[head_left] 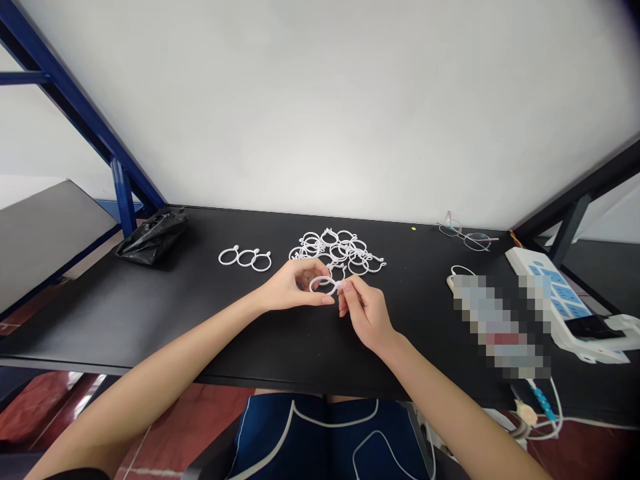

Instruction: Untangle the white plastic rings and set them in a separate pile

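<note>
Head view: left hand (pixel 290 287) and right hand (pixel 367 313) fingers grip one white ring (pixel 323 285) above the counter (pixel 200 320). Ring pile (pixel 340 250) lies just beyond.

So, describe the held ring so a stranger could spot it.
On the black table, just nearer than the pile of white rings, the left hand and right hand meet. Pinched between them is one white ring, the only one held.

Left hand (pixel 293 285) and right hand (pixel 365 310) pinch one white ring (pixel 323 285) between them above black table (pixel 150 313). Pile of rings (pixel 340 250) just behind. Three rings (pixel 245 258) in a row at left, near black bag (pixel 153 237). Glasses (pixel 465 235) far right.
</note>
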Demonstrator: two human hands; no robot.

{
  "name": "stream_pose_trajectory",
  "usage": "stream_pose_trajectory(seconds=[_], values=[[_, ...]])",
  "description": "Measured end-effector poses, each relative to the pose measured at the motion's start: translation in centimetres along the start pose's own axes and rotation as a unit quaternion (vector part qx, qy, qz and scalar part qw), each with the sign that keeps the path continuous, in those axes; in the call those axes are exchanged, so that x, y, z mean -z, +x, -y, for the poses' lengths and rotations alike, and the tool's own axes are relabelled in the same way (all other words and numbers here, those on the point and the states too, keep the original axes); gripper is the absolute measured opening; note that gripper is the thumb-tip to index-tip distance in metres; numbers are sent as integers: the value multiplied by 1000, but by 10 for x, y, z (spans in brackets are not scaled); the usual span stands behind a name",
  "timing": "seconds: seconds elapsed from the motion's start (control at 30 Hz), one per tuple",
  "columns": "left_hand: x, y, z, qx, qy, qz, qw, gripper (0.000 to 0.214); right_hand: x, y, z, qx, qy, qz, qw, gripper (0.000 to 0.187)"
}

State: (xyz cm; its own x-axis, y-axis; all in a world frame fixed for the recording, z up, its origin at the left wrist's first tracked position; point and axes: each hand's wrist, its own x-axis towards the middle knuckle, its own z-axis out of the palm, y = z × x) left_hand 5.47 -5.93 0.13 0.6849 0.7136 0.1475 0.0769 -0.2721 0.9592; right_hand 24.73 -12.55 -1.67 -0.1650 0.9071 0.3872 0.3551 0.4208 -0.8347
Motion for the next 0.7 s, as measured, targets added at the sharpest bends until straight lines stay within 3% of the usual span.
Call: stream_pose_trajectory(seconds=[0.7], values=[[-4, 0, -4, 16, 37, -39, 998, 32, -1, -1, -2, 5, -9, 22, 1000, 32]])
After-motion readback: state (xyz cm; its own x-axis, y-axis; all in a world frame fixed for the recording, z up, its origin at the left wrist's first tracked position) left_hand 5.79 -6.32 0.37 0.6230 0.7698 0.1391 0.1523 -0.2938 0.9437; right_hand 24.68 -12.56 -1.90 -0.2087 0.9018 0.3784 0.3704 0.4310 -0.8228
